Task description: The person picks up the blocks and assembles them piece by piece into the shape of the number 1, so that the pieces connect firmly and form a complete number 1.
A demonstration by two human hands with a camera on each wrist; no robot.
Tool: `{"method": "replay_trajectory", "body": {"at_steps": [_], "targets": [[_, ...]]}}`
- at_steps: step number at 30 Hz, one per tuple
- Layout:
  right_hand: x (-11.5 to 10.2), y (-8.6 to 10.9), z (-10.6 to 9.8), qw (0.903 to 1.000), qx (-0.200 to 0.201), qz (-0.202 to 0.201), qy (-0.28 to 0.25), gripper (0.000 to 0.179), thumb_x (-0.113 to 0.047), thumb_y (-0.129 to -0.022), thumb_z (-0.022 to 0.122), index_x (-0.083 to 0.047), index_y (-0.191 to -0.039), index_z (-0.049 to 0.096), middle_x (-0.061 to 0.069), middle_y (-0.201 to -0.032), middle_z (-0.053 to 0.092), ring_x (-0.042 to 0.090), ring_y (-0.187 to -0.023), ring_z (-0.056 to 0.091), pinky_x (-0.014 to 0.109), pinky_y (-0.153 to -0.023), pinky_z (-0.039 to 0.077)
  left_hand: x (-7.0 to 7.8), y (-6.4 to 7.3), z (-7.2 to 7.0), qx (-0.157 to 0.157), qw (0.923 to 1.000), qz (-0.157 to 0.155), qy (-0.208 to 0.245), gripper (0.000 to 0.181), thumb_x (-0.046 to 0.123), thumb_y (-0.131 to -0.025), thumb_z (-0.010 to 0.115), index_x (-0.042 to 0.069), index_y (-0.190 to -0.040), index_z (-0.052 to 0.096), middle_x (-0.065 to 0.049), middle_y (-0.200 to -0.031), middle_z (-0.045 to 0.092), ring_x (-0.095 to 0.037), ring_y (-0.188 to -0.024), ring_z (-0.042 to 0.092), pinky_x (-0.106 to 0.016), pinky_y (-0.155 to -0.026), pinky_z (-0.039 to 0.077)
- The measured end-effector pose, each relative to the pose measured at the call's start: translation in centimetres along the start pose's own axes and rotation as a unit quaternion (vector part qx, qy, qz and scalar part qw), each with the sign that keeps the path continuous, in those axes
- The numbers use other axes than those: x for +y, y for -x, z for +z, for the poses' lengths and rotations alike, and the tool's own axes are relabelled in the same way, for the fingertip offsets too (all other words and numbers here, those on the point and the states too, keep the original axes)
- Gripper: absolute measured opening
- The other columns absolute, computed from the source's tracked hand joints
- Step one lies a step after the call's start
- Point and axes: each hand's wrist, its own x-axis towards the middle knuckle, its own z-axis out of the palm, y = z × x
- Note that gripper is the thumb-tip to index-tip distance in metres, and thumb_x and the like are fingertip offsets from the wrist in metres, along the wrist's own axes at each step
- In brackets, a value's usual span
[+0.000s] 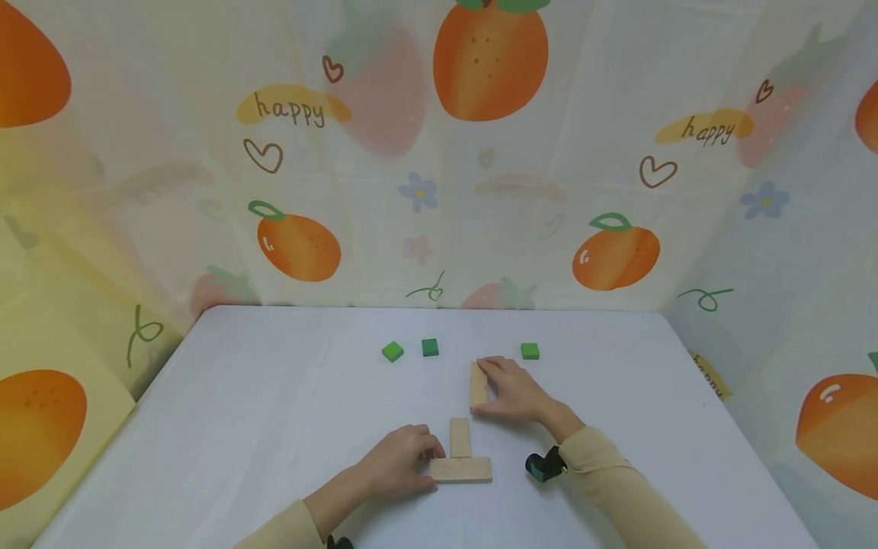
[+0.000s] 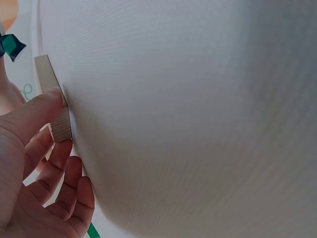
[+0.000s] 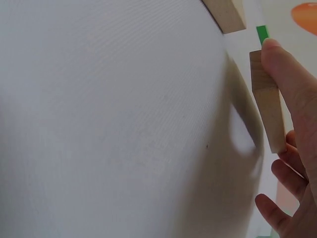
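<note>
My right hand [image 1: 511,391] pinches a pale wooden block [image 1: 478,386] by its two ends, thumb at the near end and fingertips at the far one. In the right wrist view there is a gap with shadow between this wooden block [image 3: 268,106] and the white tabletop. My left hand [image 1: 401,460] grips the left end of a second wooden block [image 1: 461,470], which lies crosswise. The left wrist view has the thumb [image 2: 49,101] against the near face of that block. A third wooden block [image 1: 459,438] points away from the crosswise block's middle, its near end against it.
Several small green blocks stand toward the back: one light green block [image 1: 393,351] turned at an angle, a dark green block [image 1: 430,348] and another light green block [image 1: 530,351] farther right. A fruit-patterned cloth [image 1: 384,252] rises behind the white table [image 1: 274,381].
</note>
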Motion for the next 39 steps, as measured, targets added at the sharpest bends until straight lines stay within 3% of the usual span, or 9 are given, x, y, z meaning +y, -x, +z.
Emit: {"method": "replay_trajectory", "body": {"at_steps": [39], "targets": [[-2.4,-1.4,1.3,0.9993,-0.032,0.0,0.018,0.085,-0.058,-0.074,0.065,-0.01,-0.139,0.04,0.009,-0.138,0.042,0.027,-0.125,0.039,0.051,-0.093,0.038,-0.1,0.0,0.1,0.001,1.0,-0.001,-0.001,0.032,0.025,-0.067,0.081,0.018,-0.095,0.068,0.014,-0.083,0.056,0.0,-0.075,0.049,-0.02,-0.071,0.044]]}}
